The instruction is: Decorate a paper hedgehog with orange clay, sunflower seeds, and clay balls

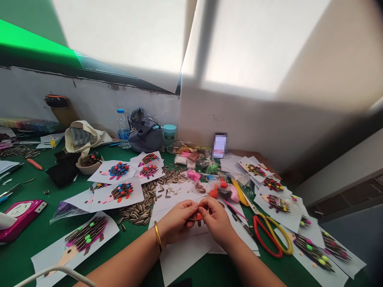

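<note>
One left hand (178, 218): pinched, I can't tell on what
Right hand (216, 221): likewise, above my paper (183, 255)
Scissors (254, 209): right of paper

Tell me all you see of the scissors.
The scissors lie right of the right hand, not touching it, their handles on the green tabletop. One looped handle is red, the other yellow, both plastic-looking and close together, nearer the camera. The silvery blades point away; their tips are unclear.
</note>
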A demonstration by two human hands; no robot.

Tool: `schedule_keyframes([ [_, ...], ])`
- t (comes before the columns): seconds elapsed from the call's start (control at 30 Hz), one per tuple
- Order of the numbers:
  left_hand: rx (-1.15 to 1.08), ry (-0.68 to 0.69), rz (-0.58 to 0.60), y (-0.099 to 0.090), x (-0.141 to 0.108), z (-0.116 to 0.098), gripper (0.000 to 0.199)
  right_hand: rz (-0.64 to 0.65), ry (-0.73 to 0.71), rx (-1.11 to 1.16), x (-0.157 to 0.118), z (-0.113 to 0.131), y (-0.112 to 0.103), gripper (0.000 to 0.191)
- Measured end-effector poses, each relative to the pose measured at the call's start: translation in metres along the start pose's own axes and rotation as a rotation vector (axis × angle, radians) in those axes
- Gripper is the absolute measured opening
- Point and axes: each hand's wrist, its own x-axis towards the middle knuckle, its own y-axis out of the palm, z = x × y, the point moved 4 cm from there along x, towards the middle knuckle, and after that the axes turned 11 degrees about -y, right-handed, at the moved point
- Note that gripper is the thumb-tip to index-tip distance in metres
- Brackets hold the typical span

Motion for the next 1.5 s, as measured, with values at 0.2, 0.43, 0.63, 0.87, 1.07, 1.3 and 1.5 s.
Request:
schedule_keyframes([
  [0.2, 0.075, -0.036, 0.038, 0.001, -0.001, 0.002, 0.041, -0.008, 0.022, 0.11, -0.006, -0.001, -0.003, 0.017],
  [0.43, 0.068, -0.002, -0.019, 0.004, -0.004, -0.002, 0.042, 0.029, 0.018, 0.01, -0.005, -0.004, -0.005, 0.014],
  [0.63, 0.152, 0.014, -0.045, 0.005, -0.005, -0.004, 0.04, 0.029, 0.035, -0.019, -0.006, -0.007, -0.005, 0.016],
  [0.87, 0.282, 0.1, -0.129, 0.005, -0.004, -0.006, 0.039, -0.006, 0.144, 0.282, -0.008, -0.015, 0.002, 0.017],
  [1.07, 0.398, 0.127, -0.117, 0.007, -0.003, -0.002, 0.043, -0.02, 0.225, 0.436, -0.009, -0.012, 0.007, 0.009],
  [1.3, 0.411, 0.118, -0.055, 0.009, -0.001, 0.0, 0.047, -0.051, 0.25, 0.449, -0.011, -0.008, 0.009, 0.011],
  [1.5, 0.378, 0.054, 0.032, 0.008, -0.002, 0.003, 0.047, -0.03, 0.256, 0.416, -0.01, -0.006, 0.007, 0.011],
])
